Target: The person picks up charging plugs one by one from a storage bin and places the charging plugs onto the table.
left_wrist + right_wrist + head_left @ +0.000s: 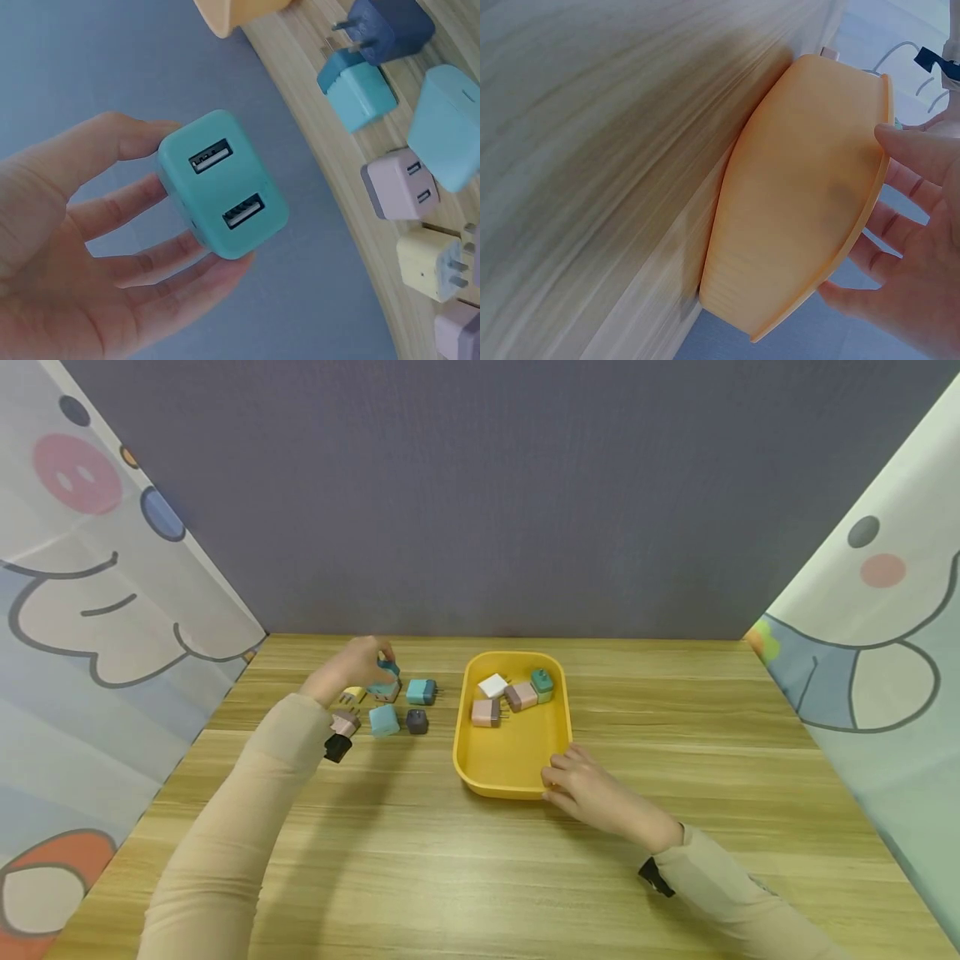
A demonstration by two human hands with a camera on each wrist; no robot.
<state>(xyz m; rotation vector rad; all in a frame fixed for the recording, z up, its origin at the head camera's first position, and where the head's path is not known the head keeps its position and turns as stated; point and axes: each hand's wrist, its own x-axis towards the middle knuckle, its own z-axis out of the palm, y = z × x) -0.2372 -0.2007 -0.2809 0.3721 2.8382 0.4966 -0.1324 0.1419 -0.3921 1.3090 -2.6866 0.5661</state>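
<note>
My left hand (351, 667) pinches a teal USB charger (223, 187) between thumb and fingers. Its face with two USB ports points at the left wrist camera. In the head view it hangs just over the loose chargers on the left, partly covered by the fingers. My right hand (596, 792) grips the near right corner of a yellow plastic tray (510, 764), thumb on the outer wall and fingers over the rim. Inside the tray's far half lie a white charger (493, 686), two pink and brown ones, and a green charger (542, 685).
Left of the tray, on the wooden table (450, 877), lie a blue charger (421, 692), a light blue one (384, 721), a dark navy charger (417, 722), a yellow charger (429, 264) and pink ones. A grey wall (510, 510) stands behind the table.
</note>
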